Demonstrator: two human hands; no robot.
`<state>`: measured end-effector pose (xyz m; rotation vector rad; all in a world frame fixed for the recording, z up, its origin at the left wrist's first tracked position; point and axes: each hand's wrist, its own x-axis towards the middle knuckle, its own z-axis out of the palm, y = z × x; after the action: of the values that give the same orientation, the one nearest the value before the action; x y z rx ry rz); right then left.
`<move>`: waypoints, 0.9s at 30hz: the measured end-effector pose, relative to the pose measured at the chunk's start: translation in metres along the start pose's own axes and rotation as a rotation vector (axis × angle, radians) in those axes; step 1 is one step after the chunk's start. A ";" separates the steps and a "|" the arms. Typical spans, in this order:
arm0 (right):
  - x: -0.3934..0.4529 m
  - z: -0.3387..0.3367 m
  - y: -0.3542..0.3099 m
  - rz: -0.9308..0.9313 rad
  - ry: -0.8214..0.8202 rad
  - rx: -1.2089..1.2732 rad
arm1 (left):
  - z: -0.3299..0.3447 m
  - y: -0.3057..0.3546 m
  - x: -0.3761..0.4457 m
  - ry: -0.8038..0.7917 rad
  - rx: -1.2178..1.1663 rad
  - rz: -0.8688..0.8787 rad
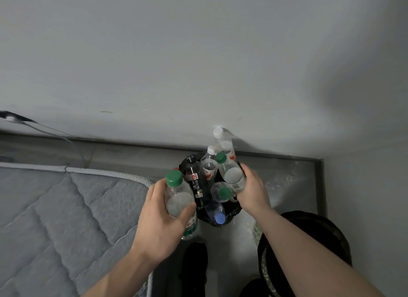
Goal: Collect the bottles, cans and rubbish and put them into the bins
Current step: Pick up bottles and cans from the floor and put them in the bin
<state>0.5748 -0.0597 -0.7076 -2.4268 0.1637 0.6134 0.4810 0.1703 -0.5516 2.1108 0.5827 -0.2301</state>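
Observation:
My left hand (162, 226) grips a clear plastic bottle with a green cap (179, 199), held upright just left of a small black bin (231, 213). My right hand (254, 190) holds another clear green-capped bottle (231, 175) tilted over the bin's far side. The bin is crammed with bottles: a black-labelled one (196, 184), two clear white-capped ones (209, 162) (224, 142), one with a green cap (221, 192) and one with a blue cap (217, 215).
A grey quilted mattress (55, 208) fills the left side. A second black bin (309, 241) stands lower right beneath my right forearm. A white wall rises behind, with a dark skirting strip (287, 157). My dark shoe (194, 268) is on the grey floor.

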 end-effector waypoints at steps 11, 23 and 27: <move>0.005 -0.002 0.007 0.045 -0.032 -0.032 | 0.005 0.020 0.021 -0.008 -0.047 0.008; -0.011 -0.003 0.049 0.093 -0.137 -0.079 | 0.003 0.015 0.012 -0.066 -0.102 -0.003; -0.028 -0.022 0.088 0.152 -0.043 -0.076 | 0.011 0.032 -0.001 -0.100 -0.076 0.067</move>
<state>0.5357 -0.1443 -0.7275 -2.4877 0.3152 0.7513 0.4962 0.1455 -0.5347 2.0296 0.4544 -0.2695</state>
